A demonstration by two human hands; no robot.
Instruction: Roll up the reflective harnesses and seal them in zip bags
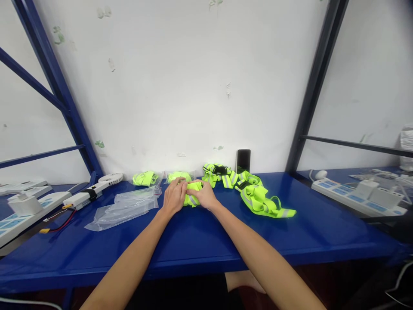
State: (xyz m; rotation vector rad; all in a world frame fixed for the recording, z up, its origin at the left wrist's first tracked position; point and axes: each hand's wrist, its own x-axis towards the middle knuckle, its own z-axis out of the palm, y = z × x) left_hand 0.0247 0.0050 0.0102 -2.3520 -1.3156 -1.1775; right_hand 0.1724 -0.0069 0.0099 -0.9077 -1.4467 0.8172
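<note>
Between my two hands is a folded bundle of fluorescent yellow reflective strap (192,201) with silver stripes. My left hand (174,194) is closed over its left side, and my right hand (206,195) grips the right side, thumb across the front. The bundle rests on or just above the blue table (200,241). To the left lie flat clear plastic zip bags (125,209). Behind are two bagged yellow bundles, a left one (145,178) and a middle one (178,175). Loose reflective straps, one pile (213,172) and another (261,200), spread to the right.
A black phone (243,160) leans against the white wall. At left are a white handheld fan (110,178), a cable with yellow connectors (61,226) and a power strip (35,215). Another power strip (358,198) lies at right, beyond a dark metal post (309,103).
</note>
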